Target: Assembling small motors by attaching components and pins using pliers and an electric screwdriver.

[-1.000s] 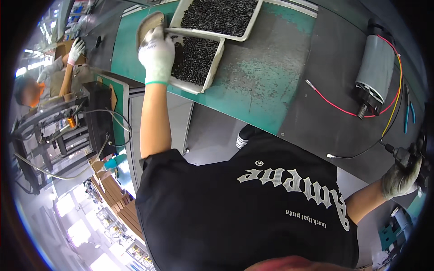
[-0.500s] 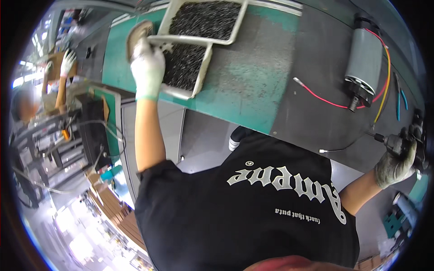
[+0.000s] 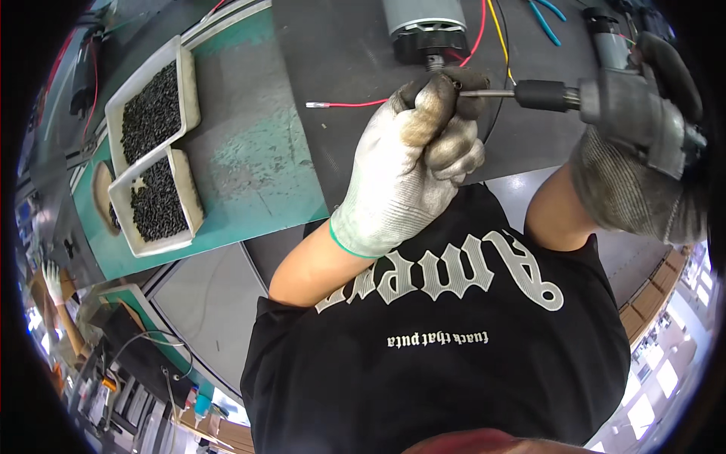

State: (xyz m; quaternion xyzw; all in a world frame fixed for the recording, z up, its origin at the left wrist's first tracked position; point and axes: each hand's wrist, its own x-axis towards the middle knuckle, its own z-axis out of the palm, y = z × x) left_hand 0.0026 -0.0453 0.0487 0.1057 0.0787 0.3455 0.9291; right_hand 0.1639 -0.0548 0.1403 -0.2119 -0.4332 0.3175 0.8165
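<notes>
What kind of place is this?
Probably a factory assembly area: white trays of small black parts, a grey cylinder, and a driver tool in the right hand.

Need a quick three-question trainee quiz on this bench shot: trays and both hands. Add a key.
1. Fill in the colour: The two off-white trays hold many small ____ parts.
2. True or false: The left hand is inside one of the trays.
3. The right hand holds: A, pliers; B, a power driver; C, a red wire.

Key: 1, black. 2, false; its fingers are at the tip of the driver's bit. 3, B.
</notes>
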